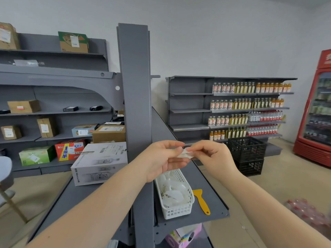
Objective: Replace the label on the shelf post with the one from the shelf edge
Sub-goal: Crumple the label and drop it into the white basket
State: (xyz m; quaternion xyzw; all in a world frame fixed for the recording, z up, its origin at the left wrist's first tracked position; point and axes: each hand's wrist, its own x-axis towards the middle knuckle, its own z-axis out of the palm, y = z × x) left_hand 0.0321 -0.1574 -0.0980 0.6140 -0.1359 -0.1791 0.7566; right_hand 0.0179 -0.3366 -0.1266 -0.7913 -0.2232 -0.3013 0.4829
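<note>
shelf post (136,90): dead centre, standing upright, shelving off to both sides of it
hands: left hand (163,159) and right hand (211,156) meet in front of the post, label (186,153) pinched between them
basket (176,196): on the shelf (213,190) right of the post, under the hands
scraper (202,201): same shelf, just right of the basket
big carton (100,162): left of the post
crates (248,154): stacked on the floor behind the right hand
fridge (317,111): far right
</note>
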